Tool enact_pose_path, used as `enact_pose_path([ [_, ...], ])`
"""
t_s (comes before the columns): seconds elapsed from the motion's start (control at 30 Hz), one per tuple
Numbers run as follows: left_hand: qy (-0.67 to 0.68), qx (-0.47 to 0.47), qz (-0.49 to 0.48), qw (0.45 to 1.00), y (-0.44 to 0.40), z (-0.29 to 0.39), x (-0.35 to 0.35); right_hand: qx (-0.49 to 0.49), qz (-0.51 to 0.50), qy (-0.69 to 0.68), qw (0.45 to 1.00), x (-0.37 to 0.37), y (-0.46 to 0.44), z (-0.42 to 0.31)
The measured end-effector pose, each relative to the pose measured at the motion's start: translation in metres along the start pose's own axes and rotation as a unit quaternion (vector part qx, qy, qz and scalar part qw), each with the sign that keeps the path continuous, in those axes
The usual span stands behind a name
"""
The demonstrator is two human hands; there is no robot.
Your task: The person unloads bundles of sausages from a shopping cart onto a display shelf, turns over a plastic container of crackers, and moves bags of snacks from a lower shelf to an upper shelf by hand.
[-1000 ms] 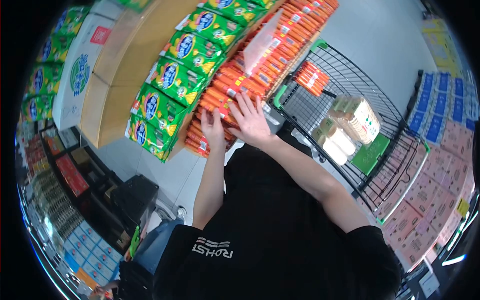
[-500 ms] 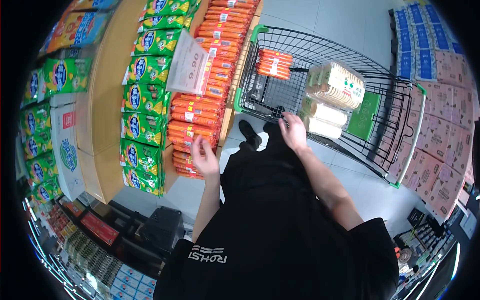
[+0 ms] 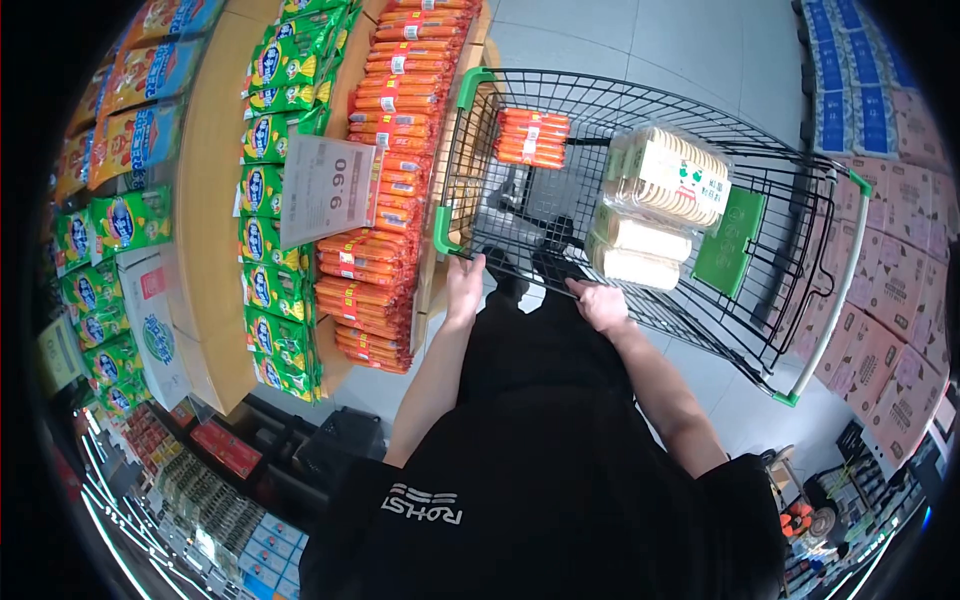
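Observation:
My left hand (image 3: 465,287) is closed on the cart's near rim, by its green front corner. Further right, my right hand (image 3: 601,304) grips the same rim with its fingers curled over it. The black wire shopping cart (image 3: 660,100) lies sideways before me. Inside it are a pack of orange-wrapped sausages (image 3: 532,138) at the front end, a clear pack of round pale items (image 3: 672,178), and another pale pack (image 3: 640,250) beside it. A green panel (image 3: 731,243) sits near the cart's handle.
On the left, a wooden shelf holds rows of orange sausage packs (image 3: 400,90) and green snack bags (image 3: 275,285), with a price sign (image 3: 328,190) between them. Pink cartons (image 3: 870,330) and blue-and-white packs (image 3: 850,90) are stacked on the right. Grey tiled floor (image 3: 590,40) lies beyond the cart.
Both hands have come away from the orange packs and the open air and closed on the cart's rim. The view has swung, so the shelf appears further left.

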State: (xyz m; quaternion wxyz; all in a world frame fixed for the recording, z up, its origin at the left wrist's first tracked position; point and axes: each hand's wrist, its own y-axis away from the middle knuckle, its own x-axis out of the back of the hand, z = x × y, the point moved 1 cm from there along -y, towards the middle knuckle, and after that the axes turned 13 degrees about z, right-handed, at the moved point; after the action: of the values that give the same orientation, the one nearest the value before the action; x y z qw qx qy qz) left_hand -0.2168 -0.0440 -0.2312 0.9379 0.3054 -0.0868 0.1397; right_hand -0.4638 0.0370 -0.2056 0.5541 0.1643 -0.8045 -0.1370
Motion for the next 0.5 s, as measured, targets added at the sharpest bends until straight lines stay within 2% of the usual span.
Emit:
enact_pose_path([
  [0.03, -0.032, 0.051, 0.034, 0.998, 0.011, 0.024, -0.01, 0.015, 0.009, -0.01, 1.0, -0.001, 0.0, 0.004],
  [0.17, -0.012, 0.059, 0.096, 0.994, 0.003, 0.017, -0.031, 0.058, 0.015, -0.025, 0.998, -0.01, -0.01, 0.022],
  [0.3, -0.042, 0.065, 0.093, 0.993, 0.002, 0.041, -0.053, 0.07, -0.016, -0.032, 0.997, -0.004, -0.024, 0.038],
  [0.43, -0.02, -0.043, 0.08, 0.996, -0.004, 0.028, -0.071, 0.066, -0.036, -0.036, 0.997, 0.006, -0.035, 0.045],
  [0.5, -0.067, -0.128, 0.103, 0.984, -0.004, 0.027, -0.076, 0.068, -0.037, -0.036, 0.996, 0.002, -0.039, 0.048],
])
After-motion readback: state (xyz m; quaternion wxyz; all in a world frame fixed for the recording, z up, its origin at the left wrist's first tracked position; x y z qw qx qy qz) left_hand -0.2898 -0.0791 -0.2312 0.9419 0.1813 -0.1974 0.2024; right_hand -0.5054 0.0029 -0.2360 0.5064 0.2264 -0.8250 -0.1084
